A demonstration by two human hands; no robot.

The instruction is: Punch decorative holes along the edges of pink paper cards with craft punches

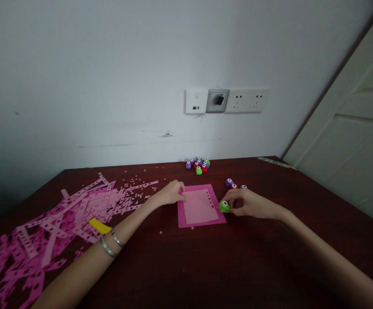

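A light pink sheet of paper (199, 207) lies on a larger dark pink sheet (186, 225). A row of small punched shapes runs down the light sheet's right edge, showing the darker pink. With its fingers closed at the upper left edge of the sheets, my left hand (172, 192) grips the paper. My right hand (249, 203) pinches a small green paper punch (224, 207) with a white top, at the right edge of the dark sheet. Just behind that hand stand several more punches (229, 183), purple and red, partly hidden by it.
Pink punched paper strips (86, 206) and tiny cut-outs (134, 189) cover the table's left side. Among them lies a yellow paper piece (99, 225). Several purple, red and green punches (199, 166) cluster near the wall. A patterned strip (277, 162) lies at the back right.
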